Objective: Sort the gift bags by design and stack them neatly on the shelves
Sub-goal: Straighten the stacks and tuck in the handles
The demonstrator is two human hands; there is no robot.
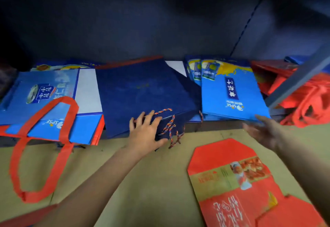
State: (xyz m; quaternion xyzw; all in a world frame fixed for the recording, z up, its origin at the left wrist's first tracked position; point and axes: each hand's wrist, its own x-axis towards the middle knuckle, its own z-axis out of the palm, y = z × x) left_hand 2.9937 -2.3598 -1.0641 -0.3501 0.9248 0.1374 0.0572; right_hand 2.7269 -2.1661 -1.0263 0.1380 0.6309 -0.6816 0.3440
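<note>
A stack of dark navy gift bags with twisted cord handles lies flat in the middle of the low shelf. My left hand rests on its front edge with fingers spread and straight. To the right sits a stack of bright blue printed bags. My right hand reaches to that stack's front right corner with loose fingers; it is blurred. On the left lies a light blue bag with long red handles hanging over the edge.
A flattened red and gold carton lies on the brown cardboard floor in front. Red bags are heaped at the far right behind a grey shelf post. The shelf's dark back wall rises behind the stacks.
</note>
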